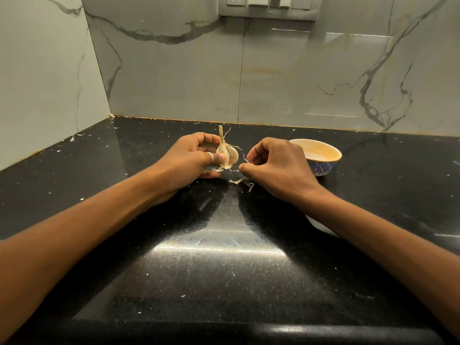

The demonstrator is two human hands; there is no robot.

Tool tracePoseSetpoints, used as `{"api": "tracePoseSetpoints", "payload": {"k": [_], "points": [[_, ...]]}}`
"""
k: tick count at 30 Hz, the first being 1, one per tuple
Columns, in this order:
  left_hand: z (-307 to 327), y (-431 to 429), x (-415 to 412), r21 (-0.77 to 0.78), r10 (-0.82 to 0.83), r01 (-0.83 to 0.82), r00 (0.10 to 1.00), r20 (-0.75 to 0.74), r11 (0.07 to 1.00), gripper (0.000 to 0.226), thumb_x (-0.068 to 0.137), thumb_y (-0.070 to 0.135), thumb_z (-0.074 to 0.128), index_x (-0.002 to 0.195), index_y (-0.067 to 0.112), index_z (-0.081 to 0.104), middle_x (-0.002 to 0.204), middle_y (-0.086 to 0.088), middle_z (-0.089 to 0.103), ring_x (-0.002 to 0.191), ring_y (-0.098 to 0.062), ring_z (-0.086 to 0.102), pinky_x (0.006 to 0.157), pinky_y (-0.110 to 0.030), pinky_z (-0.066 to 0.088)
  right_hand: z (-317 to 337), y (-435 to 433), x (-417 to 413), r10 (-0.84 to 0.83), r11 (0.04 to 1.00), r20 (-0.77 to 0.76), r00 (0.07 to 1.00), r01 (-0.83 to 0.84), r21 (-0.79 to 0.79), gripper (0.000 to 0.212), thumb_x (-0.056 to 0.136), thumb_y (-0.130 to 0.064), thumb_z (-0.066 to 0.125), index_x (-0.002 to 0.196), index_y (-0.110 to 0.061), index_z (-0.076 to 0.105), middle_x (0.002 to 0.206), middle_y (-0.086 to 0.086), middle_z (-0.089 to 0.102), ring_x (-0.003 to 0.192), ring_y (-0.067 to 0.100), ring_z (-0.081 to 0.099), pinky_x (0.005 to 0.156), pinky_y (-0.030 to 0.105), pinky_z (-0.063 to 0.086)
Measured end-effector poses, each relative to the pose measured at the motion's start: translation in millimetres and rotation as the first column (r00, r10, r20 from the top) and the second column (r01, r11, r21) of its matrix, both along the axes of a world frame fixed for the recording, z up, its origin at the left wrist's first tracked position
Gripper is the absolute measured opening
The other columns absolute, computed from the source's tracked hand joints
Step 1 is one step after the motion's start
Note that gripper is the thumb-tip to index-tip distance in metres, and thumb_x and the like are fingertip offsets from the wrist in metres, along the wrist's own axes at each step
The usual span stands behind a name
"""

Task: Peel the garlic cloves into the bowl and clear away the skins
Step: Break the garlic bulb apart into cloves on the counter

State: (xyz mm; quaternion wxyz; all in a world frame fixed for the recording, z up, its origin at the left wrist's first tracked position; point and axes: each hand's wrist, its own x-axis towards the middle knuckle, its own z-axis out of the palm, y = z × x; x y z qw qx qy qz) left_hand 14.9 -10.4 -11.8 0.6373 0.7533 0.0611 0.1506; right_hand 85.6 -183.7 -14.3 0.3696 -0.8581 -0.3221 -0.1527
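Black worktop (224,257), flecked with pale skin scraps. Bowl (314,153) just beside the right hand (278,165), no clove visible inside. Left hand (191,160): fingers curled round the garlic (227,153), held upright above the worktop, largely unpeeled. Right hand: fingertips pinching a thin skin strip (246,160) beside the garlic. Judged early: peeling barely begun, clearing not yet started.

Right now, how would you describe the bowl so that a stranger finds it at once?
On the black counter below the marble wall, look just behind the right hand, which pinches a garlic skin. The bowl stands there, partly hidden by that hand. It is the only dish: blue patterned outside, pale orange-stained inside.
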Motion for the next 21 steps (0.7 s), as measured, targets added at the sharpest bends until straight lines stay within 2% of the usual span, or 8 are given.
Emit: {"api": "tracePoseSetpoints", "payload": {"k": [5, 11, 15, 21], "points": [[0.1, -2.2, -0.9, -0.005, -0.039, 0.039, 0.999, 0.014, 0.999, 0.029, 0.093, 0.000, 0.065, 0.119, 0.014, 0.060, 0.108, -0.002, 0.075, 0.092, -0.010, 0.073, 0.073, -0.025, 0.061, -0.5, 0.1, 2.3, 0.004, 1.000, 0.037, 0.999, -0.004, 0.008, 0.014, 0.085, -0.029, 0.076, 0.091, -0.017, 0.072, 0.081, -0.006, 0.070, 0.080, 0.010, 0.066, 0.077, 0.033, 0.056], [2.4, -5.0, -5.3, -0.002, -0.116, 0.117, 0.993, 0.033, 0.993, 0.029, 0.093, 0.000, 0.064, 0.120, 0.012, 0.060, 0.109, -0.004, 0.076, 0.095, -0.014, 0.073, 0.079, -0.028, 0.062, 1.1, 1.7, -0.6, 0.076, 0.994, 0.065, 0.995, -0.081, 0.079, 0.014, 0.092, -0.030, 0.072, 0.099, -0.019, 0.073, 0.085, -0.010, 0.071, 0.080, 0.003, 0.067, 0.071, 0.015, 0.051], [2.7, -8.5, -6.6, -0.022, -0.125, 0.126, 0.991, 0.044, 0.992, 0.029, 0.092, -0.002, 0.064, 0.118, 0.010, 0.060, 0.106, -0.007, 0.075, 0.089, -0.013, 0.073, 0.072, -0.025, 0.061, 0.6, 1.9, -0.7, 0.111, 0.990, 0.066, 0.992, -0.116, 0.077, 0.012, 0.094, -0.027, 0.071, 0.100, -0.017, 0.075, 0.084, -0.009, 0.073, 0.077, 0.001, 0.067, 0.068, 0.010, 0.050], [1.9, -8.0, -5.9, -0.033, -0.106, 0.108, 0.993, 0.060, 0.994, 0.027, 0.088, -0.001, 0.070, 0.111, 0.011, 0.065, 0.096, -0.008, 0.075, 0.086, -0.014, 0.074, 0.076, -0.028, 0.062, 0.5, 2.3, 1.8, 0.121, 0.988, 0.056, 0.991, -0.126, 0.094, 0.011, 0.094, -0.026, 0.071, 0.099, -0.017, 0.076, 0.081, -0.011, 0.071, 0.073, -0.001, 0.066, 0.064, 0.006, 0.046]]}}
